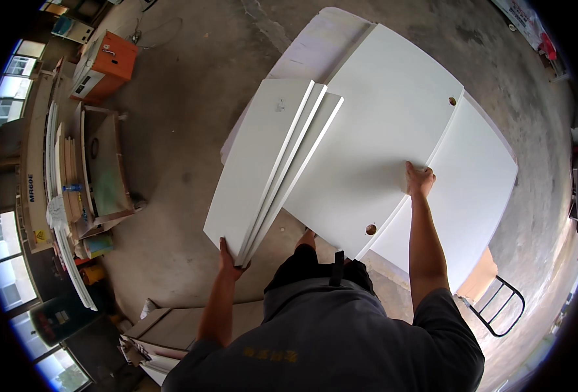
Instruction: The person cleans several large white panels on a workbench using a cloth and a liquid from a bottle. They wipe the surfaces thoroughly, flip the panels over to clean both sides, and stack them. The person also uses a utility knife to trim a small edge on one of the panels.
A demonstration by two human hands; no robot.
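Note:
My left hand is closed around the near end of several long, narrow white boards, its thumb on the top one. They lie fanned and overlapping, their far part over the left side of a large white panel. This panel has two round holes near its right edge. At the middle of that edge is my right hand, its fingers curled over it and its thumb on the panel's face. Another white panel lies underneath and sticks out to the right. The fingertips of my right hand are partly hidden.
Pale sheet material shows beneath the panels at the far left. An orange cabinet and a wooden box frame stand at the left. Cartons lie near my left side. A black metal handle frame is at the near right.

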